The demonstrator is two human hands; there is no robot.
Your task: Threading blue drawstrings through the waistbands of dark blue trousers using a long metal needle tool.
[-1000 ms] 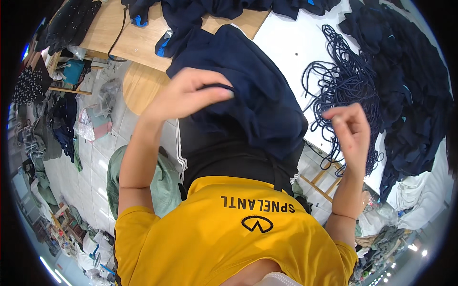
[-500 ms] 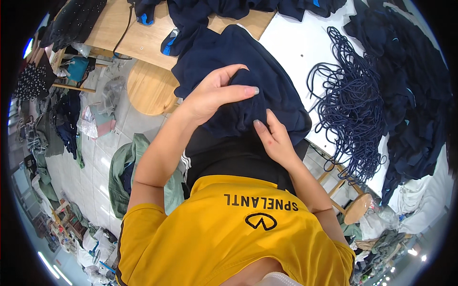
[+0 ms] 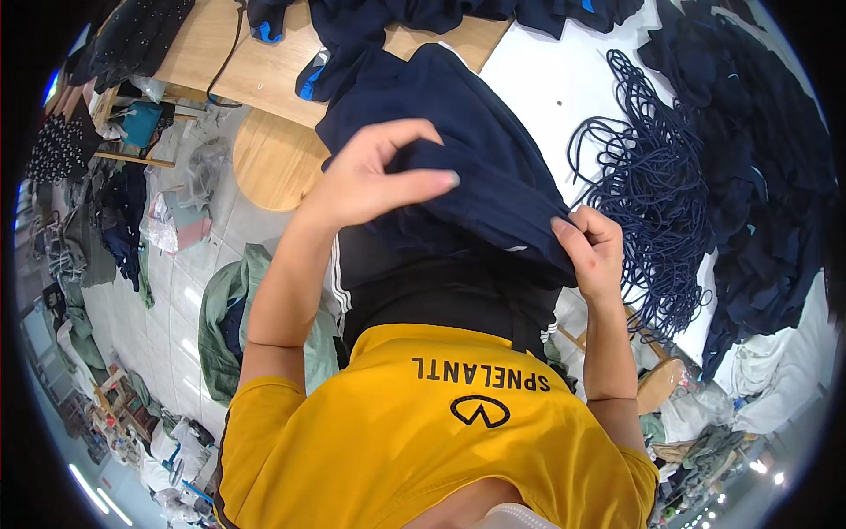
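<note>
A dark navy garment lies over the table edge and across my lap, its near part folded and bunched. A long gathered band, like a waistband, runs across it toward the right, with a small pale mark below. My right hand is closed on the right end of this band, thumb and fingers pinching the cloth. Over the left part of the garment is my left hand, thumb and forefinger spread apart. Its other fingers are mostly hidden.
A tangle of navy cords lies on the white tabletop at right, beside a heap of dark clothes. More navy garments line the far side. A round wooden stool stands left; a green cloth bundle is on the floor.
My right hand has moved to the right, pulling the garment's band out straight. My left hand has shifted slightly left and down, its thumb and forefinger still apart.
</note>
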